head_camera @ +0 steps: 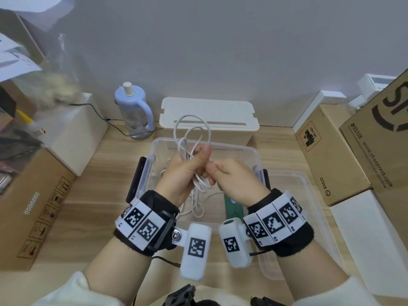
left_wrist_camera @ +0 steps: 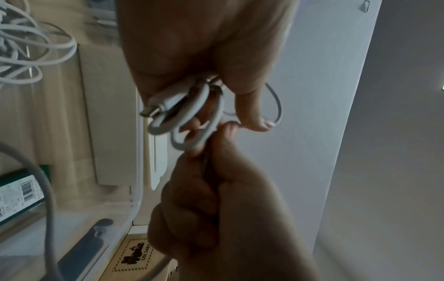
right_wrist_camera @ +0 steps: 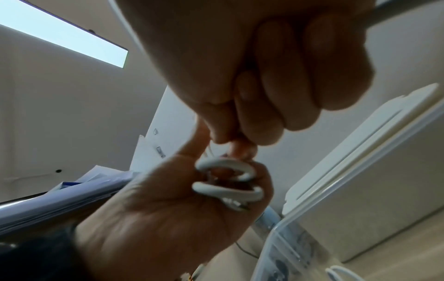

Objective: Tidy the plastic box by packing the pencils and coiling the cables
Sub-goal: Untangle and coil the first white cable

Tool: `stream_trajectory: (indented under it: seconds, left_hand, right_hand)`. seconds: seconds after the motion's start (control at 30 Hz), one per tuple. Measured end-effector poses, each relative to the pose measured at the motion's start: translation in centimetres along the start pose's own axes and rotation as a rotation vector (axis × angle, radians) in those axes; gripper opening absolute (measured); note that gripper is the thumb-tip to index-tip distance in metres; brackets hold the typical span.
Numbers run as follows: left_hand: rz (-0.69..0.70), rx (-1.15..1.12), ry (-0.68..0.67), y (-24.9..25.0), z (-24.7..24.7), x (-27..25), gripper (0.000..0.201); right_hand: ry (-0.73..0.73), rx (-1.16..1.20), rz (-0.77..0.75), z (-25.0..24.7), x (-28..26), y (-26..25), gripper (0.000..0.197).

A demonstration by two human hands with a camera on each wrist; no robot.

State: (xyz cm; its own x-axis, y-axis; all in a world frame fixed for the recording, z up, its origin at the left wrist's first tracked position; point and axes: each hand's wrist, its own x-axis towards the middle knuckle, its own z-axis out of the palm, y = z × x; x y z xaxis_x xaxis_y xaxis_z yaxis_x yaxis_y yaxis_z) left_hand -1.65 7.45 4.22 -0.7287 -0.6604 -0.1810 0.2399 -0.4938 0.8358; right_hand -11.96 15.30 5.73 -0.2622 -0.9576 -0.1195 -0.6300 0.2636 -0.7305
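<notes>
Left hand (head_camera: 184, 171) clamps white cable (head_camera: 191, 138) coil above plastic box (head_camera: 254, 155), right hand (head_camera: 234, 175) pinches strand; slack grip risks loops springing apart.

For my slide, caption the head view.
Left hand grips a coiled white cable above the clear plastic box; right hand pinches it.

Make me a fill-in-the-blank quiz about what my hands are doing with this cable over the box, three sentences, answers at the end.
1. The left hand grips a bundle of ____ cable loops.
2. The right hand pinches the cable beside the left ____.
3. Both hands hover over the clear box, where a ____ carton lies.

Missing words: white; thumb; green
</notes>
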Motion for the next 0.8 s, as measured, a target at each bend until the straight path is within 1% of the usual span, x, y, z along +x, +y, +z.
stream_trajectory:
  seconds: [0.03,0.07,0.13,0.17,0.23,0.3,0.37,0.4,0.47,0.53,0.6,0.67,0.73,0.8]
  left_hand:
    - [0.015,0.032,-0.007,0.0,0.1,-0.1,0.023]
    - [0.034,0.061,-0.007,0.1,0.2,-0.1,0.023]
    - [0.097,0.103,0.008,0.2,0.0,0.0,0.013]
    - [0.128,0.102,0.031,0.2,-0.2,0.2,0.013]
    - [0.144,0.043,0.083,0.4,-0.5,0.5,0.02]
    - [0.099,-0.028,0.112,0.8,-0.8,0.9,0.023]
    - [0.034,-0.045,0.086,1.2,-1.1,0.8,0.024]
    - [0.005,-0.023,0.036,1.4,-1.1,0.6,0.025]
    - [-0.04,0.077,-0.095,1.5,-1.1,0.2,0.033]
    - [-0.048,0.142,-0.164,1.5,-0.8,-0.2,0.036]
    - [-0.025,0.165,-0.164,1.4,-0.8,-0.1,0.03]
    - [0.004,0.109,-0.183,1.3,-0.9,0.1,0.011]
    - [0.018,0.055,-0.17,1.4,-1.0,0.2,0.016]
    - [0.033,0.0,-0.079,1.9,-0.9,0.2,0.014]
  right_hand:
    - [-0.03,-0.029,0.011,0.2,0.0,-0.1,0.047]
    - [-0.066,-0.045,0.022,0.3,0.0,-0.2,0.049]
    - [-0.153,-0.074,0.03,0.6,-0.1,-0.1,0.05]
    - [-0.192,-0.092,0.025,0.7,-0.2,0.0,0.05]
    - [-0.241,-0.094,0.01,0.8,-0.5,0.0,0.05]
    - [-0.25,-0.055,-0.003,0.7,-0.7,0.2,0.048]
    - [-0.224,-0.008,-0.005,0.7,-0.6,0.4,0.048]
    - [-0.198,0.021,-0.001,0.7,-0.5,0.5,0.05]
    - [-0.166,0.053,-0.005,0.7,-0.2,0.7,0.053]
    - [-0.196,0.051,-0.016,0.6,0.0,0.7,0.055]
    - [-0.234,0.031,0.019,0.5,0.0,0.6,0.057]
    - [-0.258,0.048,0.051,0.4,0.0,0.5,0.058]
    - [-0.26,0.079,0.054,0.2,-0.2,0.3,0.056]
    - [-0.261,0.118,0.038,-0.3,-0.5,0.2,0.05]
